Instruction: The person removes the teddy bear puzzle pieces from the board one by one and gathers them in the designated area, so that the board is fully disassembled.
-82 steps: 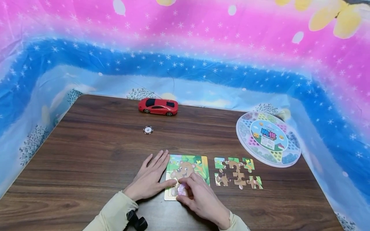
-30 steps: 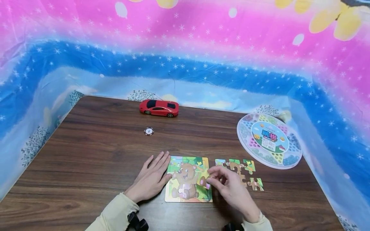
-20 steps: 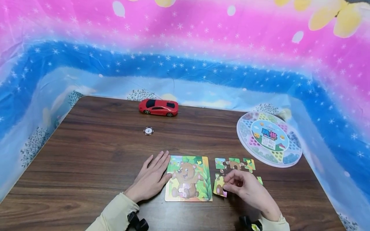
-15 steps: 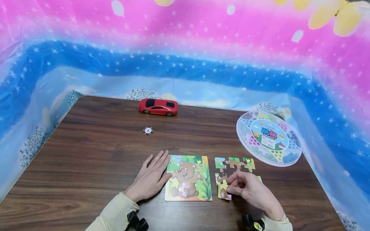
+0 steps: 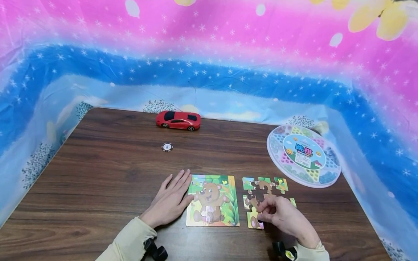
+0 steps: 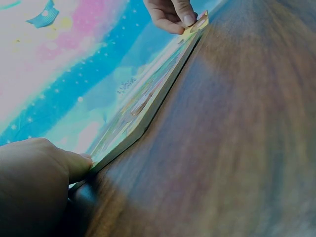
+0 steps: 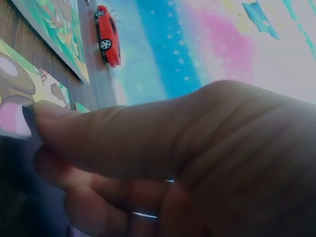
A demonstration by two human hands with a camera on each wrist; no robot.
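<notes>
My right hand (image 5: 282,217) pinches a jigsaw piece (image 5: 254,220) between thumb and fingers, at the lower left of the loose pieces. In the right wrist view this jigsaw piece (image 7: 15,81) shows a brown and pink foot, with the thumb at its edge. Right of centre, several loose puzzle pieces (image 5: 248,183) lie in rows, some hidden behind the hand. The bear puzzle board (image 5: 212,199) lies flat on the table. Along its left edge my left hand (image 5: 171,201) rests on the table with straight fingers, and the left thumb (image 6: 79,165) touches the board's edge.
A red toy car (image 5: 177,120) stands near the back of the brown table (image 5: 107,152), with a poker chip (image 5: 167,146) in front of it. At the right lies a round Chinese checkers set (image 5: 303,156). A patterned cloth (image 5: 209,47) hangs around the back and sides.
The right hand left the board's lower part, lifted a piece from its right side and carried it rightward to the loose pieces, lowering it there. The left hand stayed in place, its thumb drawn back.
</notes>
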